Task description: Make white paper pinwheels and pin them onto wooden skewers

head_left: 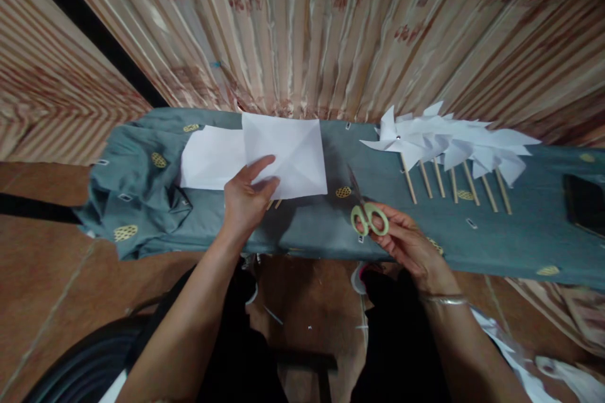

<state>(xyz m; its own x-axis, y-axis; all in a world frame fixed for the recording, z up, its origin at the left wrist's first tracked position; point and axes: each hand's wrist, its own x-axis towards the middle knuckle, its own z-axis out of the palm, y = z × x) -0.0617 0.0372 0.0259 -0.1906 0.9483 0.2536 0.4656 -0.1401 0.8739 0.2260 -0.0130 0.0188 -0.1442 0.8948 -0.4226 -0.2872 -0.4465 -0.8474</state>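
Between the thumb and fingers of my left hand [248, 192] is a square sheet of white paper [297, 154], raised a little over the cloth, with diagonal creases faintly visible. My right hand [399, 236] grips a pair of scissors [367, 217] by their light green handles, the blades pointing up and away from me. Partly behind the square lies more white paper [212, 157]. A row of white paper pinwheels [439, 138] on wooden sticks rests to the right, apart from both hands. Ends of a few sticks show just under the held paper.
A grey-green cloth [331, 227] with yellow patterns covers the narrow table. At its right end sits a dark, phone-like object [585, 204]. Pleated printed sheeting [302, 31] hangs behind the table. Paper scraps [273, 316] lie on the floor.
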